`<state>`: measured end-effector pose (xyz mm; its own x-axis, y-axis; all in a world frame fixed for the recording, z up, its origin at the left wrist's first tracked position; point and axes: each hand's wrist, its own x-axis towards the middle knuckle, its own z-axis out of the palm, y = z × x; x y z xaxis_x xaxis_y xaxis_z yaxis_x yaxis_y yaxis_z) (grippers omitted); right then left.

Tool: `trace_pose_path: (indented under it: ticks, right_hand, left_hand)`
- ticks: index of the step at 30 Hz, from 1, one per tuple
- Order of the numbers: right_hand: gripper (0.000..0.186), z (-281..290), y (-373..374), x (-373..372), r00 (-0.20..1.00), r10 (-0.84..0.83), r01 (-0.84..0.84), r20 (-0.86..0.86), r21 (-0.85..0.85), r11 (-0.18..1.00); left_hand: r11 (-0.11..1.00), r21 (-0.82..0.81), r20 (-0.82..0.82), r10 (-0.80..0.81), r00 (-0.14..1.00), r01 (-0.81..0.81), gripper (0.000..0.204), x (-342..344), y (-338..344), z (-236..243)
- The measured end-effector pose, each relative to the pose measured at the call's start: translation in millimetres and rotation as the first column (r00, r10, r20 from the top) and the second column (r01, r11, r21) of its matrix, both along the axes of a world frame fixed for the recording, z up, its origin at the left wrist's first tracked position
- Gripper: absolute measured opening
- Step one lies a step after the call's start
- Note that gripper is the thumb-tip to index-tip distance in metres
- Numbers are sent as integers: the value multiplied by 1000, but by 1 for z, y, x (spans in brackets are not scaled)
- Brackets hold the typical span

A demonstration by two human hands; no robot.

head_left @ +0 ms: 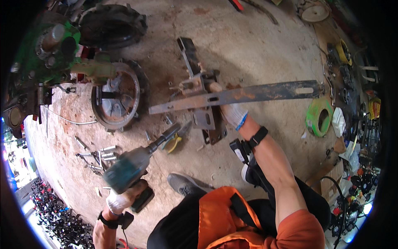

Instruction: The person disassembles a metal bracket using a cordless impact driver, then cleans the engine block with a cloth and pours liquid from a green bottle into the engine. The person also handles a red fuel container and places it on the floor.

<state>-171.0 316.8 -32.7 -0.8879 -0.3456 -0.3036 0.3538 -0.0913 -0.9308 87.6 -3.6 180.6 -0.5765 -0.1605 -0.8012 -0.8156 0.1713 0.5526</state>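
Observation:
My left hand (125,196), in a light work glove, is closed round the handle of a teal cordless impact wrench (126,168). A long socket (169,132) on the wrench points up and right toward a rusty steel bracket (203,119), apart from it. Across this bracket lies a long, flat, slotted steel bar (261,92). My right hand (233,113), also gloved, grips the bar near the bracket; the bar hides part of the hand, and some fingers show beyond it. Yellow-handled pliers (172,144) lie on the floor beside the socket.
Several sockets and extension bars (108,152) lie on the concrete floor at left. Beyond them stand a spoked wheel (118,97) and a green machine (45,54). A green ring-shaped part (318,117) lies at right, near heaped parts. My shoe (184,183) is close below the bracket.

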Motion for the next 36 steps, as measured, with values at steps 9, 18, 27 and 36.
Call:
trace_pose_path:
  ticks: [9, 18, 27, 36]
  right_hand:
    - [37, 11, 20, -11, 951, 269, -205, -153, 340, 918]
    - [23, -15, 23, 5, 842, 363, -118, -399, 520, 846]
    - [39, 1, 22, 1, 864, 418, -198, -282, 574, 795]
    - [37, 27, 7, -11, 964, 248, -224, -93, 218, 950]
  left_hand:
    - [883, -207, -349, -469, 811, 421, 35, 53, -12, 10]
    - [821, -124, -250, -569, 783, 557, 37, 22, -3, 2]
    - [845, -346, -352, -519, 779, 407, 42, -52, 10, 10]
    - [666, -469, -462, -745, 482, 580, 41, -97, 5, 25]
